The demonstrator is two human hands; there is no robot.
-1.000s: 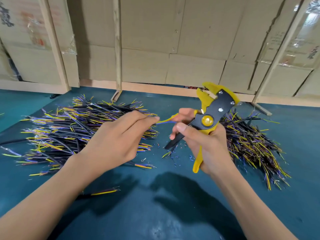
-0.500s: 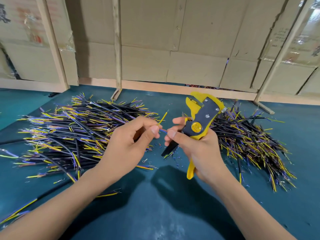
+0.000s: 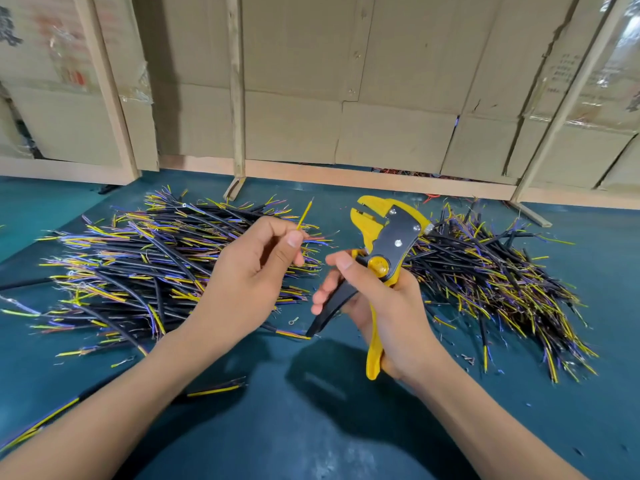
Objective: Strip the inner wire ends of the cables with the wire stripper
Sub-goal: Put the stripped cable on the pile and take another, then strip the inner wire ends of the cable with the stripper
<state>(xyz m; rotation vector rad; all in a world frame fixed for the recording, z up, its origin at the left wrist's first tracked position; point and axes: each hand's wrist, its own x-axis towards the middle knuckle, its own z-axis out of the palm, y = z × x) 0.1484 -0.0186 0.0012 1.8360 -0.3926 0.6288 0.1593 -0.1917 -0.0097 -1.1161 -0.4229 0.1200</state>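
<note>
Your hands have drawn apart: your left hand (image 3: 249, 271) now pinches the yellow wire (image 3: 304, 213) upright, clear of the wire stripper (image 3: 384, 247), whose handles your right hand (image 3: 388, 306) grips with its grip apart. That end looks stripped; over the bench (image 3: 311, 427), feed the next.

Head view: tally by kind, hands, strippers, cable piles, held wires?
Hands: 2, left hand and right hand
Wire strippers: 1, wire stripper in the right hand
Cable piles: 2, left pile and right pile
Held wires: 1, yellow wire pinched by the left hand
Total: 6
</note>
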